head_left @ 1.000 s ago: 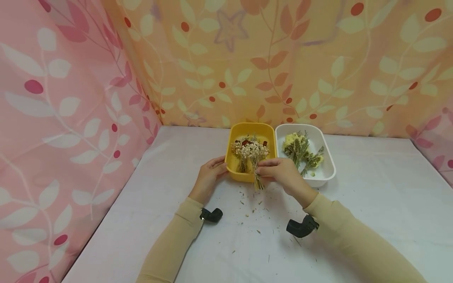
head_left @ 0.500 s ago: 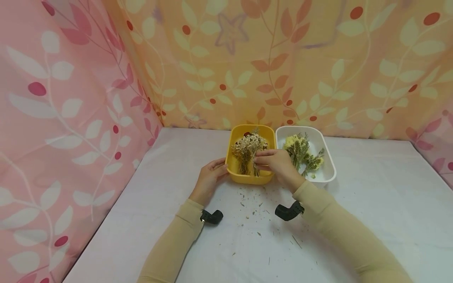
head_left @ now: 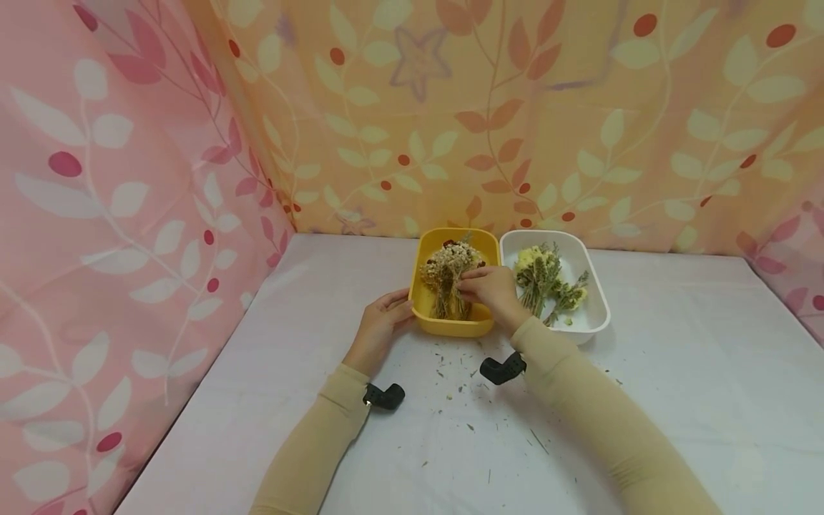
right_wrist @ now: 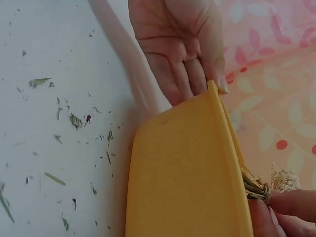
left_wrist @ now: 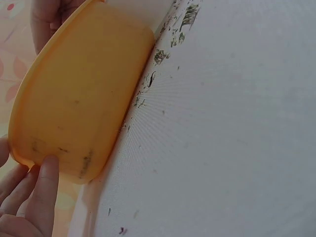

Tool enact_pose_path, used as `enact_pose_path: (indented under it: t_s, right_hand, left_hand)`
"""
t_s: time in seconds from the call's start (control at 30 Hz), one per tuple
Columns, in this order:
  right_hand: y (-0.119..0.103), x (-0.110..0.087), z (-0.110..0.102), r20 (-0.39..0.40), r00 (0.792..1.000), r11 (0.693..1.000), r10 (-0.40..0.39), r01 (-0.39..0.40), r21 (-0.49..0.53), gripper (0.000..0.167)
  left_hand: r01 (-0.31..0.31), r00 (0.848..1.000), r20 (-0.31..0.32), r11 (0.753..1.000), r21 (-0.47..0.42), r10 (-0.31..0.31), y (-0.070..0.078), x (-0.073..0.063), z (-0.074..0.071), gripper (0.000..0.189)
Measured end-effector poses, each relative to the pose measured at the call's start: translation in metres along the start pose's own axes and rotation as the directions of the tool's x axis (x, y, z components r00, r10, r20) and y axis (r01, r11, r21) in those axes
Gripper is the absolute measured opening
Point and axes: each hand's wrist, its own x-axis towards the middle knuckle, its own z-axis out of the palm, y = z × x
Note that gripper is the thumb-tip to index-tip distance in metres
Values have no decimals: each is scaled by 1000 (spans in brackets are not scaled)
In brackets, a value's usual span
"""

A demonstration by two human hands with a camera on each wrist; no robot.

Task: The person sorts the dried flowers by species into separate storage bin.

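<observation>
A bunch of small cream dried flowers (head_left: pixel 460 256) lies in the yellow container (head_left: pixel 453 330), its stems toward me. Thumb and fingers of my right hand (head_left: pixel 496 290) pinch its stems inside the container; the right wrist view shows the fingertips (right_wrist: pixel 291 203) at the tied stems (right_wrist: pixel 254 187). Beside it lies another dried bunch (head_left: pixel 433 279), partly overlapped. My left hand (head_left: pixel 375 329) holds the container at its left front corner, and the right wrist view shows the thumb at the rim. Fingers (left_wrist: pixel 45 190) press the outer wall in the left wrist view.
A white container (head_left: pixel 599 297) adjoins on the right, with yellow dried flowers (head_left: pixel 541 268) and greenish stems inside. Plant crumbs (head_left: pixel 470 427) are scattered on the white tablecloth (head_left: pixel 360 458). A patterned curtain (head_left: pixel 360 129) rises behind.
My right hand has carried the cream bunch away from me and down, so its stems, earlier over the front rim, now lie inside the yellow container. The left hand stays put.
</observation>
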Motion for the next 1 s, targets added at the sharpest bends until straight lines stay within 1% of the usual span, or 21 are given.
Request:
enact_pose_path:
  t_s: [0.2, 0.37, 0.6, 0.73, 0.83, 0.9, 1.0]
  right_hand:
    - [4, 8, 8, -21, 1000, 998, 11, -13, -69, 31]
    - [12, 13, 12, -37, 999, 987, -22, 16, -162, 25]
    - [17, 16, 11, -50, 997, 955, -51, 34, -294, 21]
    - [15, 12, 7, -38, 996, 923, -82, 61, -380, 20]
    - [13, 6, 3, -17, 994, 912, -104, 88, -400, 21]
    - [11, 1, -2, -6, 993, 921, -120, 109, -374, 22]
    - [8, -9, -15, -4, 992, 950, -126, 120, -288, 25]
  left_hand:
    - [15, 1000, -11, 1000, 11, -15, 0, -1, 0, 47]
    - [24, 1000, -10, 1000, 3, -24, 0, -1, 1, 45]
    - [21, 1000, -7, 1000, 6, -21, 0, 0, 6, 46]
    - [26, 1000, -5, 1000, -4, -26, -1, 1, 8, 45]
    - [33, 999, -10, 999, -8, -33, -2, 0, 9, 44]
    - [38, 999, -11, 999, -9, -38, -2, 0, 9, 44]
    - [47, 999, -1, 999, -4, -47, -2, -2, 8, 45]
